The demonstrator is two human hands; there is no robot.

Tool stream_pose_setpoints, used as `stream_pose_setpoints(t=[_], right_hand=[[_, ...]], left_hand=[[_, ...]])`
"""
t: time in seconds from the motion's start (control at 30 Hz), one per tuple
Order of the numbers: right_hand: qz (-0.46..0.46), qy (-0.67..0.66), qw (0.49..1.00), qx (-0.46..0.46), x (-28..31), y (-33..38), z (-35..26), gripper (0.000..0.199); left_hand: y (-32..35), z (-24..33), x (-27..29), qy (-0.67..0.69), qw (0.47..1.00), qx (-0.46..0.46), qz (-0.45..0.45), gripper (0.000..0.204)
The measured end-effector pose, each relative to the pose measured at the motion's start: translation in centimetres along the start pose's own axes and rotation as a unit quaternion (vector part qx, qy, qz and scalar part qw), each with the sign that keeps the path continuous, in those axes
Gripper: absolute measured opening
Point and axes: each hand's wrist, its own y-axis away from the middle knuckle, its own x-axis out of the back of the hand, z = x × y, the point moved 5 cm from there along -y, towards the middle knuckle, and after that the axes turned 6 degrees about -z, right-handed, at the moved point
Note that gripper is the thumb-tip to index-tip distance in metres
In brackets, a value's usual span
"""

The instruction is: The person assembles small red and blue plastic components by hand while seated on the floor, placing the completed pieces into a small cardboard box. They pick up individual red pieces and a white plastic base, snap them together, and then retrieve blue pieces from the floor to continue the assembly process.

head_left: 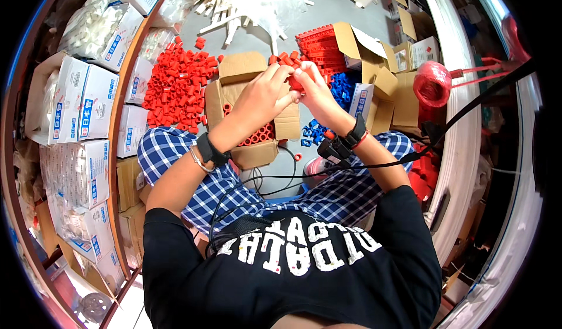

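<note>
1. Grey floor lies under the work, and the person sits low, with knees in blue checked trousers.
2. A small red plastic cap is between both hands, above the open cardboard box in front of the knees.
3. The left hand has its fingers bent around the cap from the left side; the fingers are closed on it.
4. The right hand pinches the same cap from the right, fingers also closed.
5. Inside the box lie more red caps in rows.
6. To the left of the box is a big heap of loose red caps on the floor.
7. To the right are blue pieces and a roll of red string.
8. White cartons stand on shelves at the far left.
</note>
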Motion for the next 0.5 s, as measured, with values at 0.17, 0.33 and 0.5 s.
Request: stream_pose_setpoints(t=[0.17,0.33,0.5], right_hand=[[-0.055,0.050,0.997,0.006,-0.1,1.6,0.1,0.025],[-0.005,0.160,0.987,0.028,1.1,2.5,0.4,0.042],[0.007,0.180,0.984,0.016,1.8,3.0,0.4,0.042]], left_hand=[[0.1,0.3,0.1,-0.008,0.999,-0.049,0.014,0.036],[0.0,0.5,-0.3,-0.050,0.996,-0.067,-0.019,0.029],[0.3,0.0,-1.6,-0.119,0.986,-0.118,0.002,0.030]])
